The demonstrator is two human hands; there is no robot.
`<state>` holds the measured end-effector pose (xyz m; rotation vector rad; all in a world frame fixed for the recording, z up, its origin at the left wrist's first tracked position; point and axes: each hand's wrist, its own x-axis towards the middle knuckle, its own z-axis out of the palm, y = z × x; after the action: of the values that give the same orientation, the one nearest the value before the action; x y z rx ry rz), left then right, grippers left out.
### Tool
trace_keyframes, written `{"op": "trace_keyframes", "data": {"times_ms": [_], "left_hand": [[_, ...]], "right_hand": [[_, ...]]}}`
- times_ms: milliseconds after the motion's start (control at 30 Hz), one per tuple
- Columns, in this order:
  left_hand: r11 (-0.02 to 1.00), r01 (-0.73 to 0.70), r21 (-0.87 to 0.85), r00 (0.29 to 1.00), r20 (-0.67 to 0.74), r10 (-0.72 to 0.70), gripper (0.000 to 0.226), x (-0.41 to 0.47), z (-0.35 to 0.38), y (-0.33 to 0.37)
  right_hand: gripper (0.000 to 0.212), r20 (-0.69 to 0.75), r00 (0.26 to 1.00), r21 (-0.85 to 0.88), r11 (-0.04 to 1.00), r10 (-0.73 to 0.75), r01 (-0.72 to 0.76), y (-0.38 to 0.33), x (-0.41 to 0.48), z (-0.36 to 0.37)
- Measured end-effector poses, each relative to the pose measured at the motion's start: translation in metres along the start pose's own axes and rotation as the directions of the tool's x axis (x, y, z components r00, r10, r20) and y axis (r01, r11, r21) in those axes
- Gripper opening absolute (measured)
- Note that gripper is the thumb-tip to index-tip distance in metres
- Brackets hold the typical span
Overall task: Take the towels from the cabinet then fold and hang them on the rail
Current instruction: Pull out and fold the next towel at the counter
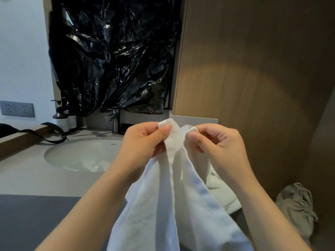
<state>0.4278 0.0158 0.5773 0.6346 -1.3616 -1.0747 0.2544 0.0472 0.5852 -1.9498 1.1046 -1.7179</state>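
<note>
A white towel [174,200] hangs down in front of me over the counter's edge. My left hand [145,140] pinches one top corner between thumb and fingers. My right hand [215,142] pinches the other top corner, close beside the first. The two corners are nearly touching at the top. A second pale towel [221,192] lies crumpled on the counter, behind my right forearm. No rail and no cabinet interior are in view.
A grey counter [27,174] holds a white sink basin [79,156] with a tap [114,122]. Two dark pump bottles [61,118] stand at the back left by a black strap [50,131]. Black plastic sheeting [116,57] covers the mirror. A wooden panel [253,78] rises on the right; a grey cloth bag [297,207] sits low right.
</note>
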Motion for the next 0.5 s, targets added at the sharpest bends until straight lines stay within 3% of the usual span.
{"op": "trace_keyframes", "data": {"times_ms": [133, 333, 500], "left_hand": [[1.0, 0.012, 0.017, 0.993, 0.117, -0.014, 0.026, 0.0, 0.001, -0.001], [0.997, -0.054, 0.061, 0.998, 0.045, 0.051, 0.023, 0.005, 0.003, 0.003], [0.967, -0.165, 0.192, 0.986, 0.047, 0.159, 0.018, 0.003, -0.002, 0.006]], "right_hand": [[0.008, -0.019, 0.999, -0.177, 0.983, -0.048, 0.044, 0.002, 0.006, 0.004], [0.024, 0.018, 0.999, -0.158, 0.986, -0.044, 0.046, 0.0, 0.014, 0.004], [0.015, 0.075, 0.987, -0.197, 0.968, -0.145, 0.157, -0.005, 0.013, -0.001]]}}
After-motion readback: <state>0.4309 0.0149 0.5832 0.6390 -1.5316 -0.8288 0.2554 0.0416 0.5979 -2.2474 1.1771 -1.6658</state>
